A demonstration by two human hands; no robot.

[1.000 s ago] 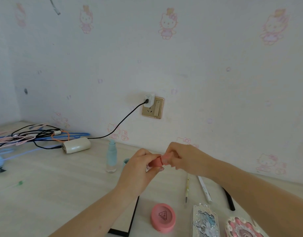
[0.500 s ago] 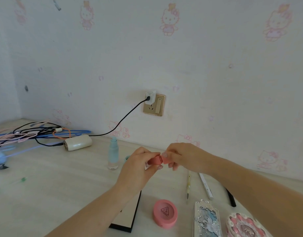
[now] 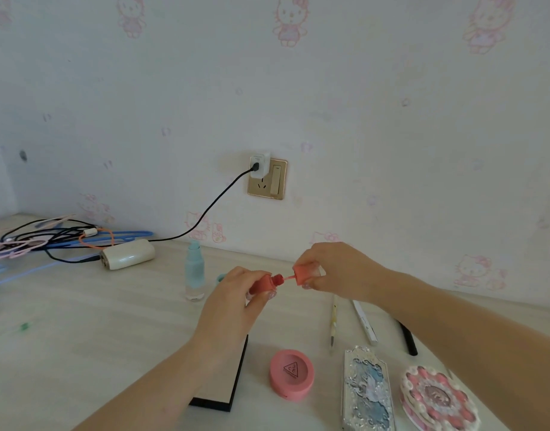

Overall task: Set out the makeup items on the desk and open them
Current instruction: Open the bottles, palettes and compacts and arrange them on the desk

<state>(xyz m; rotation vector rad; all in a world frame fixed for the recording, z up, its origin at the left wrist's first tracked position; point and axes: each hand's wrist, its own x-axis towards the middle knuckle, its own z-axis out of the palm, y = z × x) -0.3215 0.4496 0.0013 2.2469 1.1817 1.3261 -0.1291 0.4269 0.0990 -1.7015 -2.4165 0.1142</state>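
Note:
My left hand (image 3: 236, 301) grips a coral lip-tint tube (image 3: 264, 283) above the desk, its red neck pointing right. My right hand (image 3: 339, 270) holds the tube's coral cap (image 3: 305, 273), pulled a short way off, with the thin wand stem showing between cap and neck. On the desk below lie a round pink compact (image 3: 291, 374), an ornate silver-blue palette (image 3: 367, 391), a round pink flowered case (image 3: 438, 399) and a flat white compact with a black edge (image 3: 219, 390), partly hidden by my left forearm.
A pale blue bottle (image 3: 194, 270) stands upright left of my hands. A yellow pencil (image 3: 333, 321), a white pen (image 3: 364, 321) and a black pen (image 3: 408, 339) lie under my right arm. A white power bank (image 3: 127, 254) and tangled cables (image 3: 46, 239) fill the far left.
The cap and tube were together between my hands; now my right hand has drawn the cap to the right, exposing the neck and wand stem.

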